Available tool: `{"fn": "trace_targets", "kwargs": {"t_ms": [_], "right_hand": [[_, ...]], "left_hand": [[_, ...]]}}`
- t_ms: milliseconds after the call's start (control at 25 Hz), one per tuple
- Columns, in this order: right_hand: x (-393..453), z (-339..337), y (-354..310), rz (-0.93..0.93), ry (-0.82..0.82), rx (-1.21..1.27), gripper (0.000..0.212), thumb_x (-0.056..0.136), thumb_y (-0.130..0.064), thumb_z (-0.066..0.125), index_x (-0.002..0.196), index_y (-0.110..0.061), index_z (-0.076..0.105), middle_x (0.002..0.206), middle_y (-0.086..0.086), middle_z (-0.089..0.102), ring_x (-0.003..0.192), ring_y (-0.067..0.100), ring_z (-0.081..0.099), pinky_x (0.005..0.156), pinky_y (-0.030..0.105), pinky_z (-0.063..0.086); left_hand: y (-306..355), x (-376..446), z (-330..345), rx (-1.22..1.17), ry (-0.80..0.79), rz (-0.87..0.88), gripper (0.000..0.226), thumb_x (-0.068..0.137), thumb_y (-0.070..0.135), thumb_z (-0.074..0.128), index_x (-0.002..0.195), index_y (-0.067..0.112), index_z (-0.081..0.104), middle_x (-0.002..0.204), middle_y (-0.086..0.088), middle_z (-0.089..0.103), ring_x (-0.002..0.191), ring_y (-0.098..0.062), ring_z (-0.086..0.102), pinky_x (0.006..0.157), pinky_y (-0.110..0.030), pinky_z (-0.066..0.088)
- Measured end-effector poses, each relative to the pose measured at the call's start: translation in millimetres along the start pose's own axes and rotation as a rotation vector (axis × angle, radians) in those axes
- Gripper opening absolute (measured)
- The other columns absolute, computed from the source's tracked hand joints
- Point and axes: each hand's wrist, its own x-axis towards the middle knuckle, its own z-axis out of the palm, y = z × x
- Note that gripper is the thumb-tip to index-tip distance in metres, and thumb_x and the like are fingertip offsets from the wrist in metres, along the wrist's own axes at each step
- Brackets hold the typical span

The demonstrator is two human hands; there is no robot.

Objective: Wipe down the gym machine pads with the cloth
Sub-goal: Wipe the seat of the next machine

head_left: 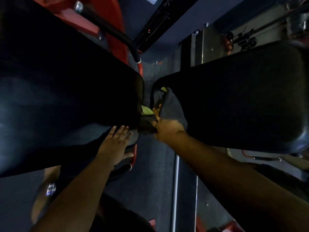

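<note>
On the right pad [242, 106], the right hand [167, 129] grips the cloth [170, 104]; no legible writing.

A red metal frame [107, 17] stands far above the left hand. A speckled dark floor [150, 164] lies between both hands. A weight stack [153, 24] sits beyond them.

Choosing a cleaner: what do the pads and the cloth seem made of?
Left pad and right pad: probably black vinyl or leather-like upholstery, smooth with a faint sheen. Cloth: soft grey woven or microfibre fabric, folding limply in the right hand; exact fibre unclear.
</note>
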Motion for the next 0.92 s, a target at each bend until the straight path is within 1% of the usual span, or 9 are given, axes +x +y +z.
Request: {"fn": "trace_targets", "kwargs": {"t_ms": [80,120,240,320,400,480,640,720,920], "right_hand": [[-40.8,10.1,6.9,0.020,0.035,-0.053,0.056,0.105,-0.035,0.046,0.156,-0.029,0.026,0.165,0.010,0.023,0.128,0.030,0.054,0.087,0.043,0.052],[-60.1,13.7,14.3,0.028,0.089,-0.100,0.057,0.103,-0.036,0.048,0.156,-0.033,0.027,0.168,0.011,0.015,0.131,0.029,0.051,0.083,0.040,0.051],[-114.8,10.0,42.3,0.058,0.206,-0.239,0.061,0.104,-0.041,0.045,0.159,-0.035,0.021,0.169,0.012,-0.005,0.154,0.032,0.009,0.100,0.044,0.038],[-150.2,4.1,59.8,0.110,0.247,-0.225,0.059,0.105,-0.037,0.042,0.159,-0.033,0.019,0.169,0.013,-0.005,0.155,0.032,0.000,0.105,0.046,0.034],[-180.6,0.0,70.6,0.175,0.312,-0.139,0.054,0.106,-0.030,0.039,0.158,-0.030,0.025,0.169,0.014,0.002,0.155,0.030,0.005,0.107,0.047,0.033],[-202.4,-7.9,71.3,0.230,0.387,-0.040,0.047,0.104,-0.025,0.039,0.152,-0.025,0.039,0.163,0.015,0.023,0.150,0.031,0.018,0.107,0.048,0.036],[-220.4,-28.2,55.7,0.288,0.462,0.215,0.036,0.102,-0.021,0.044,0.137,-0.023,0.053,0.138,0.013,0.047,0.130,0.034,0.041,0.082,0.044,0.049],[-225.5,-35.3,45.8,0.315,0.486,0.353,0.037,0.100,-0.022,0.045,0.136,-0.026,0.052,0.134,0.013,0.049,0.125,0.035,0.046,0.080,0.045,0.051],[-223.6,-47.2,9.5,0.305,0.535,0.551,0.054,0.097,-0.034,0.052,0.148,-0.032,0.036,0.136,0.012,0.050,0.122,0.037,0.051,0.095,0.052,0.044]], "left_hand": [[0.0,-12.9,-16.2,-0.019,-0.047,-0.037,0.101,0.090,0.078,0.038,0.163,0.019,0.001,0.171,-0.009,-0.006,0.157,-0.026,-0.008,0.124,-0.055,-0.007],[3.6,-17.5,-28.2,-0.052,-0.061,-0.061,0.101,0.090,0.079,0.038,0.162,0.021,-0.001,0.171,-0.008,-0.009,0.157,-0.026,-0.010,0.123,-0.057,-0.006],[28.5,-25.4,-75.9,-0.085,-0.019,-0.061,0.101,0.090,0.080,0.035,0.162,0.022,-0.006,0.170,-0.007,-0.013,0.157,-0.026,-0.013,0.124,-0.058,-0.003],[52.2,-27.0,-111.8,-0.088,-0.017,-0.007,0.100,0.091,0.079,0.036,0.162,0.022,-0.007,0.170,-0.007,-0.013,0.157,-0.026,-0.012,0.125,-0.057,-0.001],[77.2,-32.4,-146.2,-0.077,-0.023,0.028,0.101,0.091,0.079,0.037,0.162,0.023,-0.008,0.170,-0.008,-0.011,0.157,-0.026,-0.009,0.125,-0.057,0.000],[99.1,-42.7,-176.1,-0.038,-0.033,0.043,0.101,0.090,0.080,0.036,0.162,0.024,-0.008,0.171,-0.008,-0.009,0.157,-0.026,-0.006,0.125,-0.057,0.002],[118.0,-79.6,-223.9,0.040,-0.091,0.014,0.100,0.091,0.078,0.040,0.163,0.021,-0.002,0.171,-0.007,-0.007,0.158,-0.026,-0.004,0.125,-0.057,0.004],[111.2,-103.2,-240.8,0.108,-0.127,-0.020,0.099,0.092,0.076,0.040,0.163,0.022,-0.003,0.171,-0.006,-0.008,0.158,-0.026,-0.004,0.125,-0.058,0.004],[70.1,-158.7,-259.6,0.188,-0.139,-0.156,0.096,0.095,0.071,0.043,0.162,0.025,-0.008,0.170,-0.003,-0.011,0.158,-0.024,-0.005,0.125,-0.054,0.003]]}}
